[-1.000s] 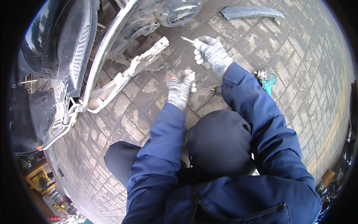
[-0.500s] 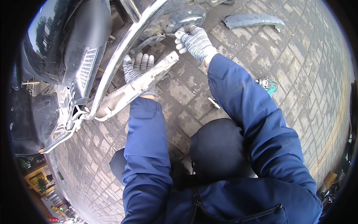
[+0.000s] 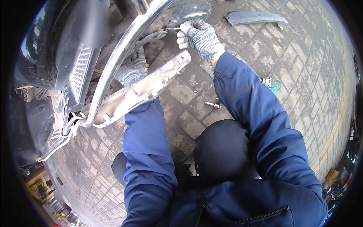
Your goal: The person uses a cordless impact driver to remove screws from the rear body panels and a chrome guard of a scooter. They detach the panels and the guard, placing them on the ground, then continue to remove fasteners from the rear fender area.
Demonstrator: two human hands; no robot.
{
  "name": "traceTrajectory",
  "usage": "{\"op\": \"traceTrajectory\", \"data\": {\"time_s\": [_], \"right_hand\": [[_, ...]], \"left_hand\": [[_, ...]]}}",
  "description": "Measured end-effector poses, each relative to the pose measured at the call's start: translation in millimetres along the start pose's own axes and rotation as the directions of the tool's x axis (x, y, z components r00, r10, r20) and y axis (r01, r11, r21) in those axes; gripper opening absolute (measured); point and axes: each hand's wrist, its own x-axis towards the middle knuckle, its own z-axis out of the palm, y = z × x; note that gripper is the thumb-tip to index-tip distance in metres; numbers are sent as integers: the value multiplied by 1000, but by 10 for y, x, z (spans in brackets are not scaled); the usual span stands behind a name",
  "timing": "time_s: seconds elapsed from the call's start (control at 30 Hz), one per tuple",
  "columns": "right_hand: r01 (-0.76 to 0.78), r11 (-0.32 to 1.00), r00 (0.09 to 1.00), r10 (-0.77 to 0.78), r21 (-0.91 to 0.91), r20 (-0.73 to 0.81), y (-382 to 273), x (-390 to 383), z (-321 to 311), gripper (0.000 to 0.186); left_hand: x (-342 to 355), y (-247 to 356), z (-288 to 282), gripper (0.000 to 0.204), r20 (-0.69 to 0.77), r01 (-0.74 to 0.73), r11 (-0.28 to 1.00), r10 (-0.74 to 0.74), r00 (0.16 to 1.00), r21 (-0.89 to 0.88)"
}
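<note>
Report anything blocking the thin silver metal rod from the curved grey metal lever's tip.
Nothing visible: the thin silver metal rod in the right hand ends beside the tip of the curved grey metal lever; contact is unclear.

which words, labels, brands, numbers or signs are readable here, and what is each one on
None can be read.
Yellow board, lower left: any lettering is too small.
Round cover above the right hand: any marking is too blurred.
Green power tool, partly behind the right sleeve: no legible label.
</note>
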Motion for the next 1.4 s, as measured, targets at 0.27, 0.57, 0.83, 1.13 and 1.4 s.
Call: {"op": "traceTrajectory", "data": {"time_s": [0.27, 0.57, 0.83, 1.13, 1.4], "right_hand": [[108, 990, 994, -106, -96, 23, 72, -31, 30, 15], [57, 997, 998, -55, -52, 36, 9, -57, -147, 25], [-122, 987, 984, 134, -107, 119, 454, -568, -883, 30], [-328, 118, 872, -344, -937, -348, 862, -2022, -2015, 52], [-701, -87, 703, 86, -708, -706, 1444, -2778, -2309, 70]], "left_hand": [[113, -28, -32, 33, -9, 9, 1000, -9, 1000, -23], [26, -4, 3, 43, -6, -18, 999, 18, 1000, 41], [-51, -97, -553, 66, 378, 745, 652, -659, 650, -144], [85, 25, -360, 46, 216, 168, 908, -265, 940, 384], [-52, 7, -66, 56, -8, -22, 999, 22, 1000, 47]]}}
